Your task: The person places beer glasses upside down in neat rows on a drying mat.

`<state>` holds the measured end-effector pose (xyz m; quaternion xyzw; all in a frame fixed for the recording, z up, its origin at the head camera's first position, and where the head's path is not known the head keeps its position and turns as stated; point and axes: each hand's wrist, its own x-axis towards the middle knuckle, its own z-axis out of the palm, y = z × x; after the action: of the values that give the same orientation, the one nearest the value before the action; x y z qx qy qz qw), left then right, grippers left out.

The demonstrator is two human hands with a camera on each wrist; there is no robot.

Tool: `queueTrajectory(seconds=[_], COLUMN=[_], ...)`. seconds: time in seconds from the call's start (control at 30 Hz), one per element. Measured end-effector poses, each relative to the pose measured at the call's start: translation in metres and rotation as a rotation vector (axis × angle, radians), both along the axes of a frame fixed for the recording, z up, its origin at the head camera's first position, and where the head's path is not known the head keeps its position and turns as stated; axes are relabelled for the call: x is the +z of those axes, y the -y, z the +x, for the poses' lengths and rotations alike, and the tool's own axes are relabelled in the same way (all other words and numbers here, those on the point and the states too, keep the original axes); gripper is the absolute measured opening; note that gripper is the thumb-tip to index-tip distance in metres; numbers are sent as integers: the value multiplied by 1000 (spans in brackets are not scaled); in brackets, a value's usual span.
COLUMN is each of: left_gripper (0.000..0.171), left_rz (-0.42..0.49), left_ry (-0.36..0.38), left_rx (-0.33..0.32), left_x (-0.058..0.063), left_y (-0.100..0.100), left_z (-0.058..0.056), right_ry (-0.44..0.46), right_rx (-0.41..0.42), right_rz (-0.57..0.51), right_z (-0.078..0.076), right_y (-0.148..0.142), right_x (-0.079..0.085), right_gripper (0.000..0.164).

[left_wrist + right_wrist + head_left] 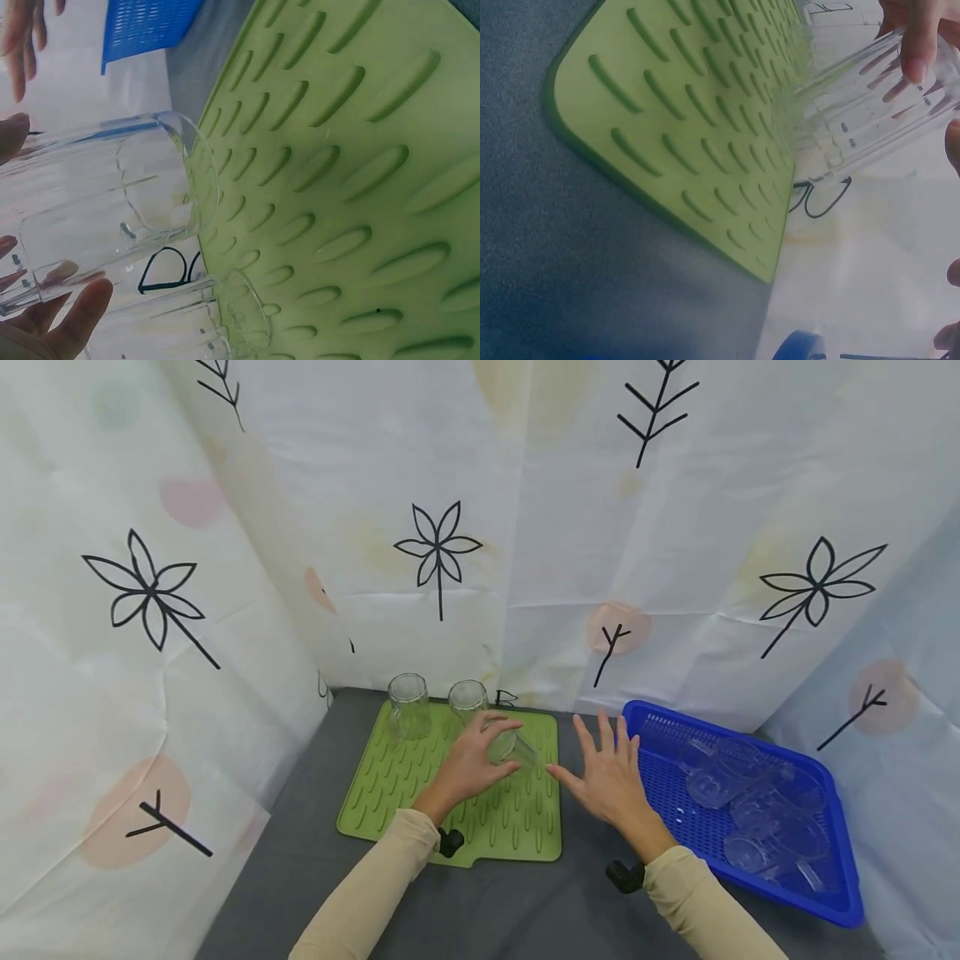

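My left hand (472, 760) grips a clear drinking glass (517, 750) around its upper part, thumb on the near side and fingers on the far side. In the head view the glass tilts over the right half of a green drying mat (525, 839). From the left wrist view, the free end of the glass (97, 195) points toward the ridged mat. My right hand (607, 777) holds nothing; its fingers are spread just right of the mat. A clear mug (408, 706) and another glass (467, 695) stand at the mat's back edge.
At the right, a blue plastic basket (652, 710) holds several clear mugs (750, 843) in its right half. The dark grey table covering (300, 877) lies beneath the mat and basket. A patterned white curtain (555, 568) hangs behind and along both sides.
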<state>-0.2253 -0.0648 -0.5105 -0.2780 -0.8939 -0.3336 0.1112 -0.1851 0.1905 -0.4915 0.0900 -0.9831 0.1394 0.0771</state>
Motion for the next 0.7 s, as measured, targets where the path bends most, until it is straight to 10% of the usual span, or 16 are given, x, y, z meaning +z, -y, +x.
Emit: queueTrajectory(seconds=[0.47,0.7], left_gripper=[68,66], left_rz=[-144,-138], left_ry=[-156,-84], left_rx=[-1,51], left_x=[-2,4], left_y=[-34,-44], left_z=[-29,-45], right_ry=[45,53], right_rx=[-37,-23], right_rz=[11,-3], right_z=[2,4], right_y=[-11,-14], right_x=[-2,-3], right_gripper=[102,100])
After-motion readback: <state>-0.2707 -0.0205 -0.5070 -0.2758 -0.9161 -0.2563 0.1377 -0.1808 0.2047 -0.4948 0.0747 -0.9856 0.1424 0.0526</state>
